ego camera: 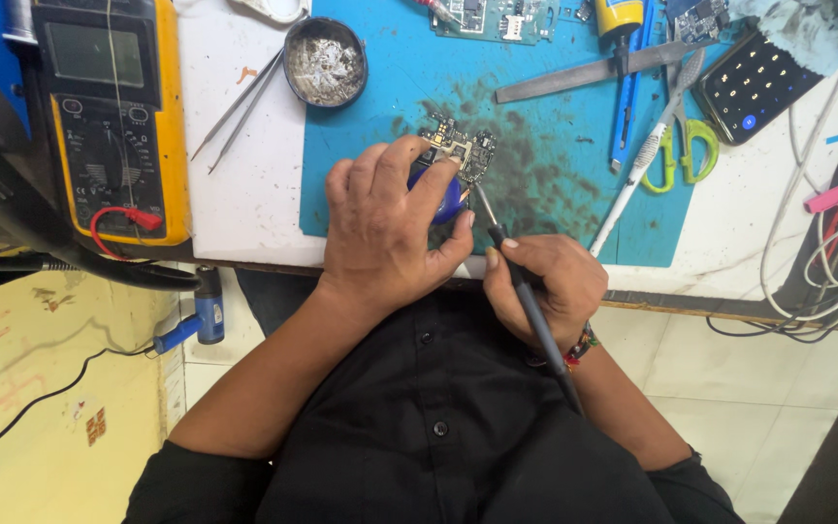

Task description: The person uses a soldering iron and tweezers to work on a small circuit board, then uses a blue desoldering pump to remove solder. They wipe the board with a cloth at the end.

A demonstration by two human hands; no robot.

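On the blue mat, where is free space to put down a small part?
The blue mat is bare between the round tin and the flat file, above the circuit board. The white table is also free between the tweezers and the mat. It is crowded at the right, around the scissors and cables.

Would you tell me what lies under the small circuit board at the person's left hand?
The circuit board rests on the stained blue mat. The left hand covers its near edge and a blue object, so their contact is hidden.
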